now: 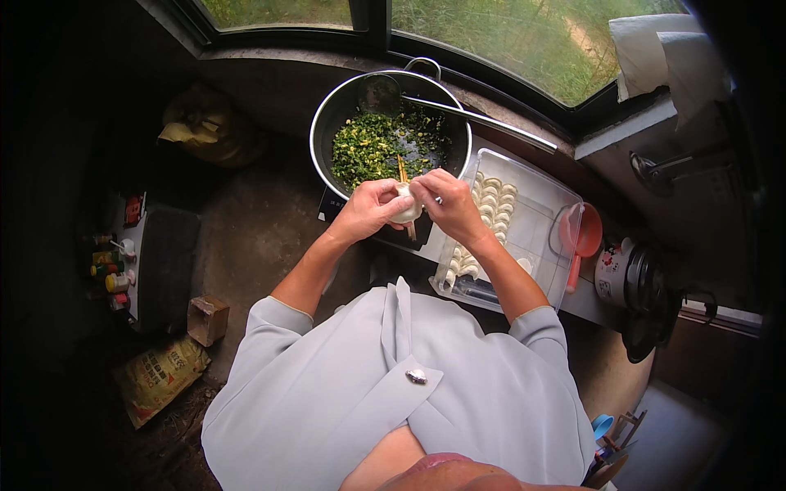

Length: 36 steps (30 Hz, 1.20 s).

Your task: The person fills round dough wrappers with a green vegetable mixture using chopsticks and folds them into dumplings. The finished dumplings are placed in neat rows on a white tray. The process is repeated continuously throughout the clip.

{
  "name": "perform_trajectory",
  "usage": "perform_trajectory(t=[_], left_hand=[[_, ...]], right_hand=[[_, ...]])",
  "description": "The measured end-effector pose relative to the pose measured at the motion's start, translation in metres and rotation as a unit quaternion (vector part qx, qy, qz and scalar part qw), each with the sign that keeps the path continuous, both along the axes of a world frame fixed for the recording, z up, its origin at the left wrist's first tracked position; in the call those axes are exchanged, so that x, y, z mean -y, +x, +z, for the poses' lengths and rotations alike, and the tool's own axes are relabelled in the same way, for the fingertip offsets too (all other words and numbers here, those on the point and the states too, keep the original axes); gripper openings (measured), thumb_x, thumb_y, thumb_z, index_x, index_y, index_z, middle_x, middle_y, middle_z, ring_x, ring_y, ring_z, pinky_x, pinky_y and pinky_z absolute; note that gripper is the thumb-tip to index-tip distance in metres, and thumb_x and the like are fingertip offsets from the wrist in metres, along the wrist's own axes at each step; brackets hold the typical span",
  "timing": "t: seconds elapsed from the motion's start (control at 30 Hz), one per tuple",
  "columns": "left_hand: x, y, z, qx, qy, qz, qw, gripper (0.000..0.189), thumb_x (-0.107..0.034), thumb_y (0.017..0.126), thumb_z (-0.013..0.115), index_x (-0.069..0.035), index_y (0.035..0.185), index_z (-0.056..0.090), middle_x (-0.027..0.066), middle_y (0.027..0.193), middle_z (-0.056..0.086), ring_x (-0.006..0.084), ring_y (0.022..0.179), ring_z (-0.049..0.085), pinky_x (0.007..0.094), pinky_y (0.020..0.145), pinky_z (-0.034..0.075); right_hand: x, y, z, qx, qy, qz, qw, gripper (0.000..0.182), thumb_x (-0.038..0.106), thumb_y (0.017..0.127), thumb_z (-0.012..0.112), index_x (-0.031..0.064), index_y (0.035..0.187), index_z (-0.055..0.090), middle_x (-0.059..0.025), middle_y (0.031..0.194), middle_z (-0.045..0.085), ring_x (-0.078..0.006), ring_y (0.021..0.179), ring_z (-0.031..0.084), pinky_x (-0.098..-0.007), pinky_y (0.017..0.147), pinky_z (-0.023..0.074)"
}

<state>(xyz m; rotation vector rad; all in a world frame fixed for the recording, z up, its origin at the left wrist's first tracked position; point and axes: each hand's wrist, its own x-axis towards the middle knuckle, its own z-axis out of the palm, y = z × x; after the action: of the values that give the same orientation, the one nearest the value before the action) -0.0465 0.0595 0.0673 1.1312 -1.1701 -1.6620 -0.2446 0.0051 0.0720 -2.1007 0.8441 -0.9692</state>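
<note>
Above the near rim of a deep pan (314, 144), my left hand (371, 205) holds a white dough dumpling (406, 205). My right hand (447, 199) has its fingertips at the dumpling's right upper edge. A pair of wooden chopsticks (402, 166) passes behind the dumpling; whether fingers hold them is hidden. Chopped green and yellow filling (368, 144) lies in the pan, with a long-handled ladle (491, 118) resting across its far rim. To the right, rows of folded dumplings (489, 202) lie in a clear plastic tray (540, 184), partly behind my right forearm.
A pink plastic ladle (587, 230) and a rice cooker (614, 270) stand right of the tray. The window (503, 43) is beyond the pan. At left are a sack (215, 132), a small table with jars (138, 245), a wooden box (207, 320) and a yellow bag (161, 377).
</note>
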Motion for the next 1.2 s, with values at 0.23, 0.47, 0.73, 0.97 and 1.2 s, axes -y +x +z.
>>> perform_trajectory(t=[0.23, 0.47, 0.73, 0.97, 1.2], left_hand=[[-0.001, -0.001, -0.006, -0.002, 0.004, -0.014, 1.0, 0.031, -0.025, 0.1, 0.065, 0.002, 0.115, 0.064, 0.0101, 0.099, 0.071, 0.0167, 0.087, 0.072, 0.0292, 0.069, 0.062], [-0.003, -0.007, -0.002, -0.03, -0.009, 0.034, 0.999, 0.028, -0.02, 0.1, 0.065, 0.005, 0.112, 0.062, 0.0118, 0.1, 0.071, 0.0165, 0.087, 0.071, 0.0287, 0.069, 0.062], [-0.002, -0.011, -0.001, -0.034, -0.025, 0.046, 0.998, 0.024, -0.015, 0.1, 0.063, 0.006, 0.111, 0.06, 0.0127, 0.101, 0.07, 0.0183, 0.088, 0.072, 0.029, 0.073, 0.062], [-0.003, -0.014, -0.002, -0.043, -0.024, 0.056, 0.997, 0.022, -0.014, 0.1, 0.063, 0.006, 0.11, 0.06, 0.013, 0.102, 0.07, 0.0198, 0.088, 0.072, 0.0302, 0.075, 0.062], [-0.003, -0.015, -0.003, -0.056, -0.021, 0.073, 0.996, 0.028, -0.016, 0.1, 0.064, 0.007, 0.116, 0.061, 0.0129, 0.103, 0.07, 0.0204, 0.088, 0.072, 0.0307, 0.077, 0.062]], right_hand=[[0.002, 0.0, 0.0, -0.023, -0.053, 0.013, 0.998, 0.008, 0.007, 0.09, 0.07, -0.0003, 0.093, 0.07, -0.0132, 0.083, 0.066, -0.0295, 0.078, 0.065, -0.0384, 0.069, 0.0527], [-0.003, -0.005, 0.003, -0.014, 0.035, -0.008, 0.999, 0.009, 0.008, 0.091, 0.069, -0.0006, 0.091, 0.069, -0.0148, 0.081, 0.065, -0.0316, 0.075, 0.064, -0.0391, 0.067, 0.0516], [-0.006, -0.006, -0.003, -0.01, 0.036, -0.033, 0.999, 0.009, 0.007, 0.092, 0.067, -0.0013, 0.09, 0.068, -0.0163, 0.082, 0.066, -0.0332, 0.075, 0.065, -0.0407, 0.067, 0.0514], [-0.008, -0.006, -0.001, -0.02, -0.003, -0.036, 0.999, 0.011, 0.007, 0.093, 0.066, -0.0028, 0.09, 0.068, -0.0177, 0.082, 0.066, -0.0342, 0.075, 0.065, -0.0415, 0.067, 0.0518], [-0.012, -0.006, 0.0, 0.008, 0.06, -0.054, 0.997, 0.011, 0.007, 0.093, 0.066, -0.0031, 0.09, 0.067, -0.0177, 0.082, 0.066, -0.0344, 0.075, 0.065, -0.0411, 0.067, 0.0515]])
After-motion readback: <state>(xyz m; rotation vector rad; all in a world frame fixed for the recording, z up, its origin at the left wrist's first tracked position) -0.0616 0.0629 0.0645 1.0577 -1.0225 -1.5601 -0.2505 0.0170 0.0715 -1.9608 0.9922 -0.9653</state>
